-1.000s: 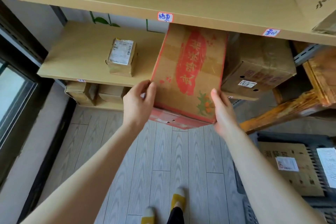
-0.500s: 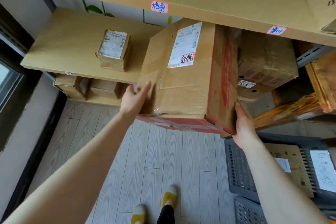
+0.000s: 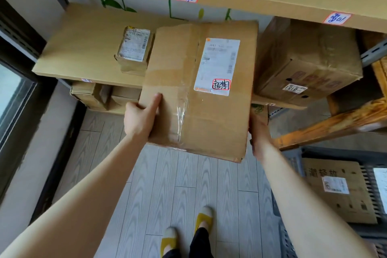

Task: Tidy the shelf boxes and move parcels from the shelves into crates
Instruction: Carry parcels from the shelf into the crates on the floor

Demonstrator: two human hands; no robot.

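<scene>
Big brown cardboard box (image 3: 199,90) w/ white label, red-edged sticker. Pale tan wood shelf (image 3: 83,52). Grey wood-grain plank floor (image 3: 188,195). Yellow-and-white shoes (image 3: 204,216). Dark grey slotted plastic crate (image 3: 370,184).

One head cam, wide-angle, looks fwd & down, close to shelf (image 3: 88,52); floor (image 3: 167,184) below.

1. Bright, soft daylight from window (image 3: 8,98) at left; no harsh shadows.
2. Glare on clear tape (image 3: 181,111) of held box.
3. Slight motion blur on label text; wide-angle bending at frame edges.
</scene>
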